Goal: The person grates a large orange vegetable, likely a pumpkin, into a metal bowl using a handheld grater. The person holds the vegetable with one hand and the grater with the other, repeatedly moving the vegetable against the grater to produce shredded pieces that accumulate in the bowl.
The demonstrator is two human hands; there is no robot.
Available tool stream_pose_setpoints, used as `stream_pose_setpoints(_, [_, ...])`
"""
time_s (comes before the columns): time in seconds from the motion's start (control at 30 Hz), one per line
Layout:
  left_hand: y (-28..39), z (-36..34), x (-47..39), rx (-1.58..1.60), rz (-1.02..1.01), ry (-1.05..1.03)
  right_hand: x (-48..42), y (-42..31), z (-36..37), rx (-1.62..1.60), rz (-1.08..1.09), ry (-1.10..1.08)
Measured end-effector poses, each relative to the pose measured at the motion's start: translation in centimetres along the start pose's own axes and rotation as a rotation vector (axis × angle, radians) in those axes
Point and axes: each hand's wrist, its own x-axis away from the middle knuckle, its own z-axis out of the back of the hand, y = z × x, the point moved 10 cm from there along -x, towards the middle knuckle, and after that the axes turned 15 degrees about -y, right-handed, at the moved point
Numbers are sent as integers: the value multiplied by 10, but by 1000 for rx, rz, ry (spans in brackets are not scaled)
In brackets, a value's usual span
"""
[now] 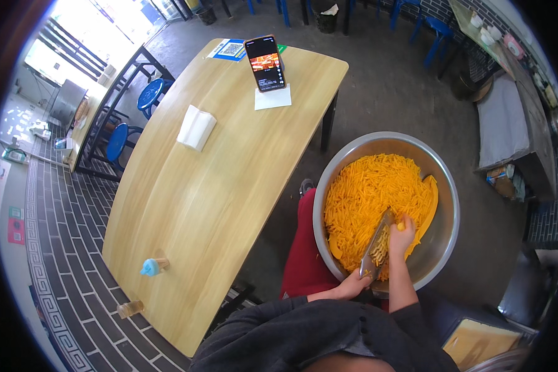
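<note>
A large stainless-steel basin point(453, 204) stands before me, holding a heap of orange-yellow vegetable shreds point(372, 186), possibly pumpkin. My left hand point(355, 284) grips the near end of a metal grater point(368, 261), which slants across the shreds inside the basin. My right hand point(401, 238) is closed around a small yellow vegetable piece point(401, 226), mostly hidden by the fingers, beside the grater's right edge. A long curved orange slice point(430, 197) rests against the basin's right side. Another smaller slice point(335, 247) lies at the left wall.
Left of the basin is a wooden table point(204, 200) bearing a phone point(266, 65), a napkin pack point(197, 128) and a blue-lidded toothpick holder point(154, 267). Blue stools point(117, 143) stand beyond it. A grey-covered counter point(502, 121) is at right.
</note>
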Motion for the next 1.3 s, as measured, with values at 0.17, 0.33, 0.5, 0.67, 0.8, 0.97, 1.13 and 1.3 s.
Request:
stream_pose_setpoints(0.17, [8,-7,8,76,-22,39,-43,28,-1,122,68,141])
stream_pose_setpoints(0.33, [16,-5,14,39,76,-76,26,-43,7,-139,240,-16])
stream_pose_setpoints(0.5, [5,-1,5,1,69,-101,39,-52,-14,-25,258,-16])
stream_pose_setpoints(0.67, [18,-7,11,-48,-4,-60,-55,7,-34,-28,-16,-133])
stream_pose_setpoints(0.8, [22,-5,21,210,-59,92,-40,-18,-5,-52,162,-39])
stream_pose_setpoints(0.97, [20,-10,10,-20,156,-119,73,-95,5,-22,285,-84])
stream_pose_setpoints(1.13, [4,-2,7,-28,128,-74,3,-26,-23,-13,158,-94])
stream_pose_setpoints(1.3, [19,-6,16,152,-28,65,-63,18,-31,-5,58,-75])
